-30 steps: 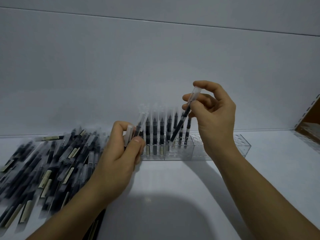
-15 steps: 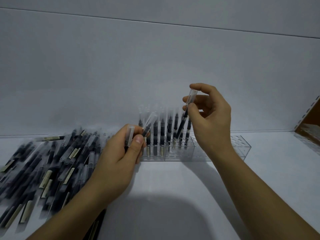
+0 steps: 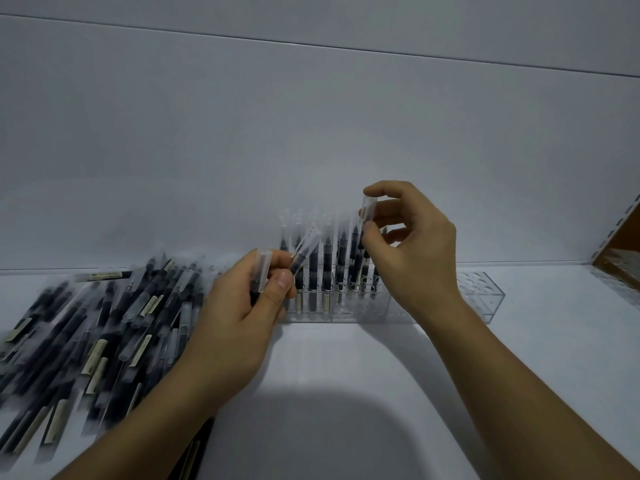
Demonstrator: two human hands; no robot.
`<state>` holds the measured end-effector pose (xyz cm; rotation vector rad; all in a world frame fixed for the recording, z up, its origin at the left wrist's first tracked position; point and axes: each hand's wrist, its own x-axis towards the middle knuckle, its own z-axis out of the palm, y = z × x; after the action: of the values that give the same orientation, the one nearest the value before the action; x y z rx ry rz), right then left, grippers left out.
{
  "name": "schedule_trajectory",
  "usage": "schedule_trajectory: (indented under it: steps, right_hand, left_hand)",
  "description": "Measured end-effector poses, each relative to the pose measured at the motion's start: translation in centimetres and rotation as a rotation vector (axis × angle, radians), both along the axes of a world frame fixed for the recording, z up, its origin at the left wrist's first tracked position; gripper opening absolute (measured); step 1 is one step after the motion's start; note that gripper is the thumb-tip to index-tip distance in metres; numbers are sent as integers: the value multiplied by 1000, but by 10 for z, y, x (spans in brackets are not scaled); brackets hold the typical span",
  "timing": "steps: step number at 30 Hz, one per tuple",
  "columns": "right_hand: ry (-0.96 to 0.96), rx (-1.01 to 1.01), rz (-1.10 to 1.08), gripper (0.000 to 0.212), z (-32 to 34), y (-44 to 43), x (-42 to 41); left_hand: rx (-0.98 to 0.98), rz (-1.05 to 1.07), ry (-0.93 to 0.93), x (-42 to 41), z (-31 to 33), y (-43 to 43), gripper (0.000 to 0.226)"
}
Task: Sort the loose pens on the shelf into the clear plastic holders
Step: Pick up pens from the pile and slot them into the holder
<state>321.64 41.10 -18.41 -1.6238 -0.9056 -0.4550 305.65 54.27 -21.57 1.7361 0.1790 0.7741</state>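
Head view, only camera.

My right hand [image 3: 412,244] pinches one pen [image 3: 366,216] between thumb and fingertips near its clear cap. The pen is nearly upright, with its dark lower end down among the standing pens [image 3: 327,258] in the clear plastic holder [image 3: 481,299]. I cannot tell whether its end has entered a hole; the other barrels hide it.

My left hand [image 3: 239,317] grips at least two spare pens. One clear cap [image 3: 261,275] stands beside my thumb, and a second barrel [image 3: 306,249] slants up toward the holder.

The loose pile [image 3: 104,323] lies on the white shelf [image 3: 346,375], left of my left hand, and there are many pens in it. The holder's left part is filled; its right part shows open holes.

Step in hand: seating one pen, in my judgement. The task looks early, given the size of the pile.

Next move calls for:
- lining the pen up with a free hole at the right end of the filled row
- lowering it straight
- letting go without knocking its neighbours
- passing a spare pen from left hand to right
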Motion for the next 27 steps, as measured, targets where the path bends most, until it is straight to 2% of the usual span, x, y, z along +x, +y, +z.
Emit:
schedule_trajectory:
  steps: [6, 14, 18, 21, 27]
  right_hand:
    - [-89, -88, -48, 37, 0, 1, -1]
    - [-109, -220, -102, 31, 0, 2, -5]
    - [-108, -200, -142, 20, 1, 1, -6]
    - [-134, -174, -155, 24, 2, 0, -10]
    - [-259, -37, -50, 21, 3, 1, -24]
  left_hand:
    - [11, -5, 17, -1, 1, 1, 21]
    - [62, 21, 19, -2, 3, 0, 15]
    - [97, 62, 36, -3, 6, -1, 21]
    - [81, 54, 63, -4, 5, -1, 8]
    - [-15, -28, 69, -3, 4, 0, 14]
